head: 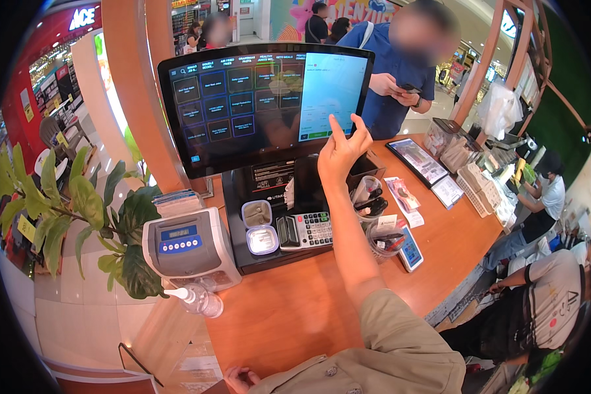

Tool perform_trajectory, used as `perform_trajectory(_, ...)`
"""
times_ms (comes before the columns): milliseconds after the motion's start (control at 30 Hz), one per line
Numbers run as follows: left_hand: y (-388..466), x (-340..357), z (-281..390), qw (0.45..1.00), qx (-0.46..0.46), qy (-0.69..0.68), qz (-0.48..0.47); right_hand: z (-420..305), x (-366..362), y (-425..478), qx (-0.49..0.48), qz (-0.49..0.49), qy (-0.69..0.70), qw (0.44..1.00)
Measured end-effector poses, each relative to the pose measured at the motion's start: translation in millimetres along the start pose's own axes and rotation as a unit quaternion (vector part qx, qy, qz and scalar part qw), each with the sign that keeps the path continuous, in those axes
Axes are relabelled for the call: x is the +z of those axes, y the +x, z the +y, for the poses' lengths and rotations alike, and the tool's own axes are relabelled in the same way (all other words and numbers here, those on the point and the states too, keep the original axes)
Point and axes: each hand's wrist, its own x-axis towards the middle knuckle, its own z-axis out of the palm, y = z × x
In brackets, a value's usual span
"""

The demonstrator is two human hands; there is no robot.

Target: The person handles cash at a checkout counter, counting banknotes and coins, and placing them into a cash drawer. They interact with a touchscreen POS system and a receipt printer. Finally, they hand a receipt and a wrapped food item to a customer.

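My right hand (342, 155) is raised before the touchscreen monitor (271, 118), its fingers spread and holding nothing. The fingertips overlap the light panel on the screen's right side; whether one touches the glass cannot be told. Dark menu tiles fill the left part of the screen. Down at the counter's (285, 300) front edge, my left hand (241, 379) rests with bent fingers, partly cut off by the picture's rim. Under my right forearm lie a desk calculator (312, 230) and the black cash drawer (256, 258). A small open container (262, 240) sits beside the calculator.
A grey bill-checking machine (192, 251) and a pump bottle (197, 300) stand at left, near a leafy plant (83, 197). Right of my arm are plastic cups of pens (369, 199), banknotes (401, 192), a phone (410, 251) and a clipboard (418, 162). A person (389, 64) holding a phone faces the counter.
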Motion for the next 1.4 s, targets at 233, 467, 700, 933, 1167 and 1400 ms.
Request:
perform_trajectory(233,12,3,19,0.995,0.087,0.006,0.058,-8,3,15,-0.035,-0.006,0.002,0.999)
perform_trajectory(467,15,-6,19,0.997,0.079,0.024,-0.002,-5,-3,12,-0.003,0.056,0.003,0.998)
perform_trajectory(700,28,-2,49,0.995,0.078,-0.006,0.058,11,-2,-2,0.015,0.037,0.017,0.999)
perform_trajectory(933,21,-4,33,0.996,0.089,-0.002,0.027,11,3,-1,0.006,0.026,0.019,0.999)
perform_trajectory(1167,23,-2,39,0.993,0.105,0.015,0.054,10,7,2,0.011,0.024,0.013,1.000)
perform_trajectory(1400,16,2,31,0.995,0.079,0.003,0.062,8,3,7,0.021,0.047,0.014,0.999)
